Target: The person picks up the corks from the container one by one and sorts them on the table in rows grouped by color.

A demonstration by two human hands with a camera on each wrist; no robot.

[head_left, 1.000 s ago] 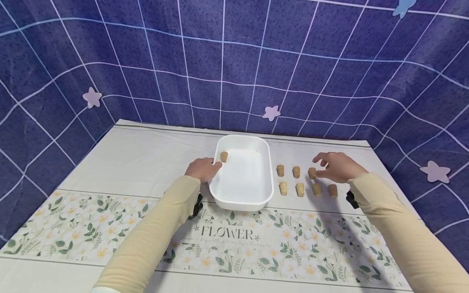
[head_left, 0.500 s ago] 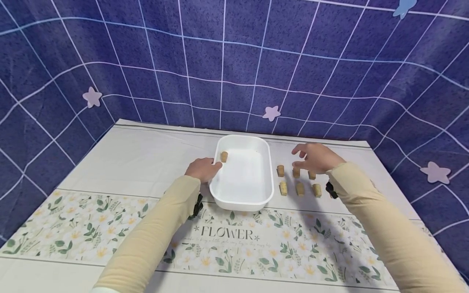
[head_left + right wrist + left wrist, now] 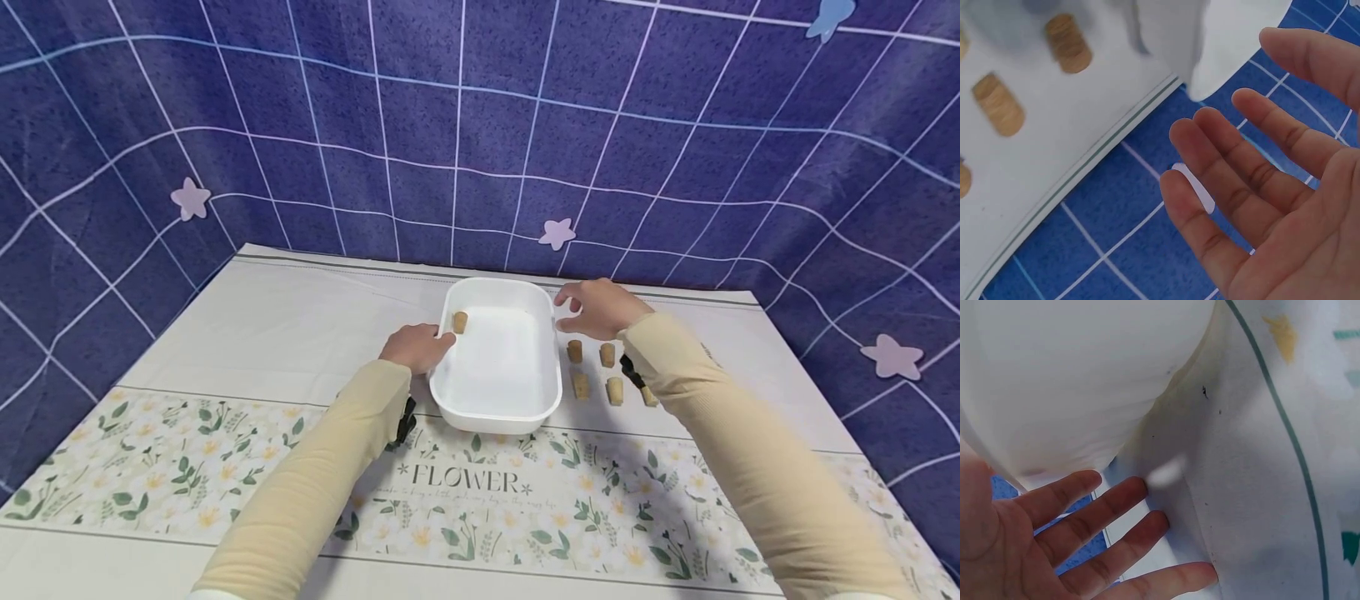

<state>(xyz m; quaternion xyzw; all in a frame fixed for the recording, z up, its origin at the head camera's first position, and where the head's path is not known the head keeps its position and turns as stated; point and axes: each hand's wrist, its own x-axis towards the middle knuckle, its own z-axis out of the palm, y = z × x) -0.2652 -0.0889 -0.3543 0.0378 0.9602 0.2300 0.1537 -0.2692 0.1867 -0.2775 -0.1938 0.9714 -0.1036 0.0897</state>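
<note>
A white rectangular basin (image 3: 497, 423) stands on the table. My left hand (image 3: 414, 348) holds its left rim, thumb over the edge; in the left wrist view its fingers (image 3: 1094, 556) extend along the outer wall. One cork (image 3: 460, 322) lies inside the basin near that thumb. My right hand (image 3: 597, 308) hovers at the basin's right rim, fingers parted; the right wrist view shows its palm (image 3: 1310, 231) with nothing in it. Below it on the cloth are several corks in two rows, among them a darker cork (image 3: 574, 351) and a paler cork (image 3: 615, 391). My right forearm hides others.
A white tablecloth (image 3: 322, 308) with a floral band and the printed word FLOWER (image 3: 465, 477) covers the table. Behind and beside the table hangs a blue gridded curtain (image 3: 420, 125) with star shapes.
My right hand has moved left from above the right-hand corks to the basin's right rim, holding nothing. The left hand, the basin and the cork in it stay in place.
</note>
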